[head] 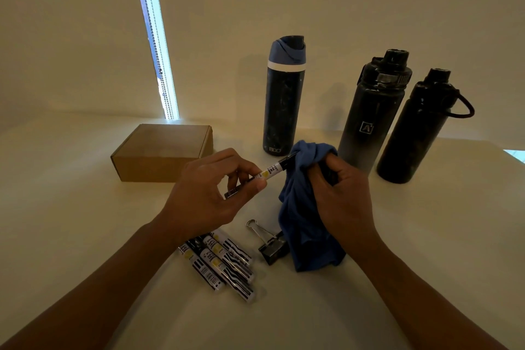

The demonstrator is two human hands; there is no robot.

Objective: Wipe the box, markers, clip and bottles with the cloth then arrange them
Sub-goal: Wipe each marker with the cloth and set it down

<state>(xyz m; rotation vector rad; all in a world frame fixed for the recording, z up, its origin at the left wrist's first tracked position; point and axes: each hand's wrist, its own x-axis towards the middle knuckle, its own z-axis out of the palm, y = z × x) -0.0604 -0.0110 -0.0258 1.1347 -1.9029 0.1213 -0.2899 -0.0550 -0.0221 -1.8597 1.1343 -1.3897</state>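
Head view: a pale table [85, 236] meets a cream wall, with a bright window slit [154, 37] behind. The left hand [210, 193] pinches a marker [272, 171]; the right hand [341, 196] grips the blue cloth [301, 221] at its tip. Box [162, 152], three bottles [284, 99], clip [270, 244] and spare markers [221, 261] rest on the table.
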